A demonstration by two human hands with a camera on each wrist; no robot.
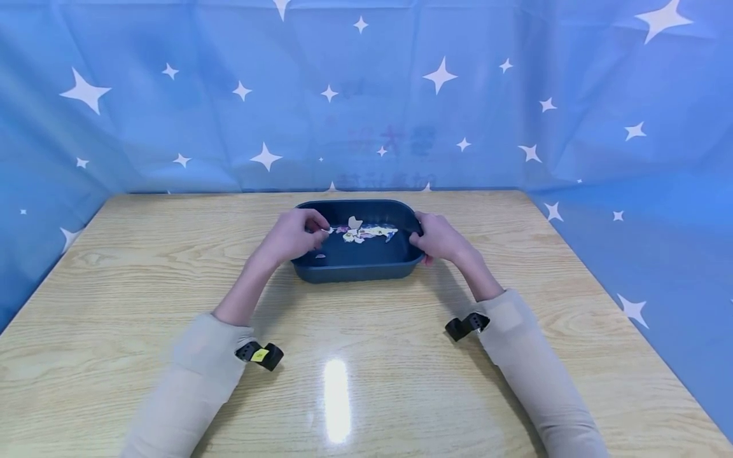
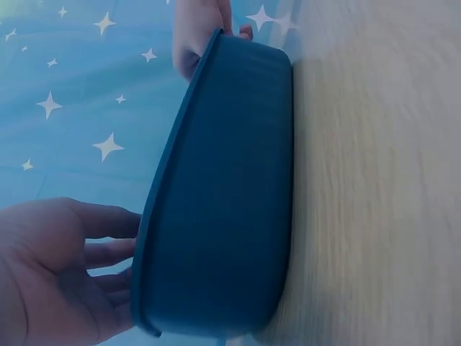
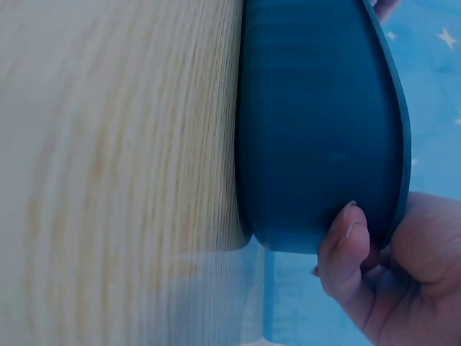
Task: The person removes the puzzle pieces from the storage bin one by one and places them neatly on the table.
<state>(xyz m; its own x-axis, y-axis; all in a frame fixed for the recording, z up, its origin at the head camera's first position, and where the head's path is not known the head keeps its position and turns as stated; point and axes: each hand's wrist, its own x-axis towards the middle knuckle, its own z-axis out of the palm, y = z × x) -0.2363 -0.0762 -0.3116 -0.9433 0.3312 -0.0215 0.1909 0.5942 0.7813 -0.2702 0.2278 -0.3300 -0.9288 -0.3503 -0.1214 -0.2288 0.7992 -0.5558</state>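
Note:
A dark blue oblong plastic basin [image 1: 355,272] with rounded ends sits on the wooden table. Small flat scraps [image 1: 369,231], pale with coloured print like cut-out stickers, lie in a loose heap inside it. One tiny pinkish scrap [image 1: 320,256] is apart at the near left. My left hand [image 1: 292,236] reaches over the left end, thumb and forefinger pinching a small whitish scrap [image 1: 330,230] beside the heap. In the left wrist view the basin wall [image 2: 216,180] hides those fingertips. My right hand [image 1: 439,238] grips the right end, thumb inside the rim and fingers [image 3: 344,252] outside.
The light wood table [image 1: 172,267] stretches out around the basin. A blue curtain [image 1: 200,127] with white stars hangs behind and beside it. Black wrist cameras [image 1: 269,357] sit on both cuffs, and a bright reflection falls on the near tabletop.

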